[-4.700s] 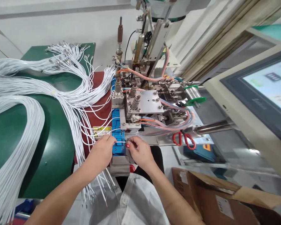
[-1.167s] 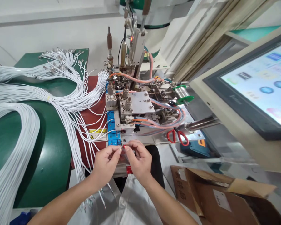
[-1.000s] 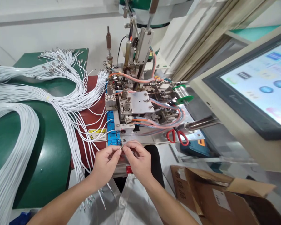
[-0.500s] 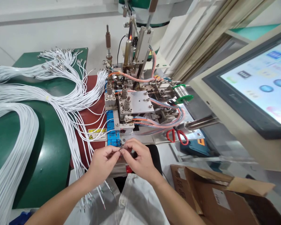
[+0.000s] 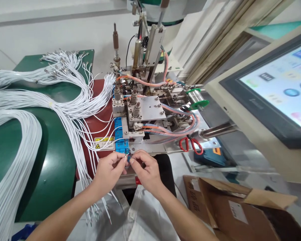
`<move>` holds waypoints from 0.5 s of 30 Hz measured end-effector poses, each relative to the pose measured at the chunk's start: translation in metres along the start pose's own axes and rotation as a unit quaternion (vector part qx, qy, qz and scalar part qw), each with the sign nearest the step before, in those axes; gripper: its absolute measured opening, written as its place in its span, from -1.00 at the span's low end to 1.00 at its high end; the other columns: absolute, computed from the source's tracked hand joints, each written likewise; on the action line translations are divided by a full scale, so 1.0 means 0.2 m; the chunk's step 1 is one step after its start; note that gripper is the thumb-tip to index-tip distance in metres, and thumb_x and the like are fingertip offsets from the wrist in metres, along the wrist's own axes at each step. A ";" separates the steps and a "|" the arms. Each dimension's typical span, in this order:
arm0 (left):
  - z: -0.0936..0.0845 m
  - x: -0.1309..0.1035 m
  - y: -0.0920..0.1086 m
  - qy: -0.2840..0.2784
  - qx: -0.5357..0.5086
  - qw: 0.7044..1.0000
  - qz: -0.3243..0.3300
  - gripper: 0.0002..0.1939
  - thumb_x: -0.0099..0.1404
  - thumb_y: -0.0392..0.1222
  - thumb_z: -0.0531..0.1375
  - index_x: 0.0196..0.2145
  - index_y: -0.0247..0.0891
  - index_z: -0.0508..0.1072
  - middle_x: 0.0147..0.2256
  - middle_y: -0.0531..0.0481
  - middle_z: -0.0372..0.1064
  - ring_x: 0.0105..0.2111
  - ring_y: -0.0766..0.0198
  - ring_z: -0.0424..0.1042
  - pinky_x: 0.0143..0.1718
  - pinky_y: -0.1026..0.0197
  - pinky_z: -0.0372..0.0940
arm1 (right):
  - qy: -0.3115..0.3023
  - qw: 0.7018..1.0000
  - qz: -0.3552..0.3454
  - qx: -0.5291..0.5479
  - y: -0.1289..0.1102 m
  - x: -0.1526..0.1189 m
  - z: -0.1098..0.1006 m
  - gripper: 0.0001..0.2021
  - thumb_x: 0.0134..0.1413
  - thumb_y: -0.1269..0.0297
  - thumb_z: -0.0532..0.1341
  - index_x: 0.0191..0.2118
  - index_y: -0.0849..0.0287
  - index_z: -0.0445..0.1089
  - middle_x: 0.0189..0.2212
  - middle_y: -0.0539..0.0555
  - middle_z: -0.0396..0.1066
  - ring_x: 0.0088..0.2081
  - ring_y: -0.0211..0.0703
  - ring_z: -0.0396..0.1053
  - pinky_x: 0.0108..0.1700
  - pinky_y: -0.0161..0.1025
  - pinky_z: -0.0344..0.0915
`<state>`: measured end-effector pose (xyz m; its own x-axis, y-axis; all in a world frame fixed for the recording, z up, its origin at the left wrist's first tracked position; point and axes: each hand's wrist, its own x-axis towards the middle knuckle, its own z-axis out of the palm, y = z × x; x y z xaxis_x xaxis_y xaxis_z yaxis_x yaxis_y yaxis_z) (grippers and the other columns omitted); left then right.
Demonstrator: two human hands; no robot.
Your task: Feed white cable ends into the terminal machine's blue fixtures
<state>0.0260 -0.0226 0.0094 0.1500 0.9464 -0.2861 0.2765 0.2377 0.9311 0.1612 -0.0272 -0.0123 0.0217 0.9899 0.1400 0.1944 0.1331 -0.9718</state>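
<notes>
My left hand (image 5: 110,170) pinches the thin end of a white cable (image 5: 126,155) between thumb and forefinger, just in front of the blue fixture blocks (image 5: 121,146). Close beside it on the right, my right hand (image 5: 145,167) has its thumb and fingertips pressed together; whatever it holds is too small to make out. A small gap separates the two sets of fingertips. Behind them stands the metal machine (image 5: 147,110), with white wires running into its blue blocks from the left.
Bundles of white cables (image 5: 62,107) spread over the green table (image 5: 52,150) and red mat (image 5: 100,125). Red-handled scissors (image 5: 191,144) lie at the machine's front edge. A touch screen (image 5: 278,87) and an open cardboard box (image 5: 230,207) are on the right.
My fingertips have moved slightly apart, and a pale cable end now shows at my left fingertips. The view has shifted slightly.
</notes>
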 end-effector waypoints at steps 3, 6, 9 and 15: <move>0.00 0.00 -0.01 -0.019 0.011 1.000 -0.005 -0.81 0.21 -0.15 0.09 -0.38 -0.32 0.42 -0.54 0.04 0.36 -0.58 0.38 0.35 -0.50 0.35 0.26 | 0.021 0.999 0.043 0.011 0.01 0.01 -0.01 -0.92 -0.04 0.38 0.14 -0.47 0.19 0.36 -0.52 0.00 0.32 -0.51 -0.29 0.26 -0.47 -0.35 0.21; 0.00 0.00 -0.02 -0.023 0.042 0.999 -0.001 -0.80 0.22 -0.16 0.07 -0.36 -0.31 0.44 -0.58 0.06 0.34 -0.58 0.36 0.35 -0.50 0.34 0.25 | 0.007 0.998 0.052 0.016 0.01 0.02 -0.01 -0.94 -0.06 0.38 0.16 -0.46 0.19 0.38 -0.52 0.01 0.36 -0.49 -0.26 0.30 -0.44 -0.32 0.25; -0.02 0.00 -0.02 -0.032 0.082 0.996 0.012 -0.77 0.24 -0.14 0.06 -0.30 -0.28 0.47 -0.55 0.05 0.38 -0.59 0.37 0.33 -0.51 0.34 0.24 | 0.011 1.000 0.005 -0.021 0.01 0.02 -0.01 -0.89 -0.04 0.41 0.14 -0.52 0.17 0.36 -0.54 0.01 0.36 -0.48 -0.25 0.31 -0.44 -0.31 0.26; -0.09 0.03 0.00 -0.048 0.211 0.973 0.083 -0.73 0.22 -0.22 0.08 -0.13 -0.19 0.44 -0.29 -0.02 0.46 -0.28 0.22 0.41 -0.23 0.22 0.28 | 0.004 0.983 -0.106 -0.147 0.08 0.02 -0.03 -0.89 0.00 0.41 0.10 -0.46 0.16 0.33 -0.51 0.06 0.35 -0.43 -0.20 0.31 -0.36 -0.26 0.26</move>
<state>0.0103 -0.0134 0.0111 0.3083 0.9345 -0.1780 0.6029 -0.0472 0.7965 0.1695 -0.0210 -0.0259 -0.0414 0.9411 0.3357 0.4710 0.3147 -0.8241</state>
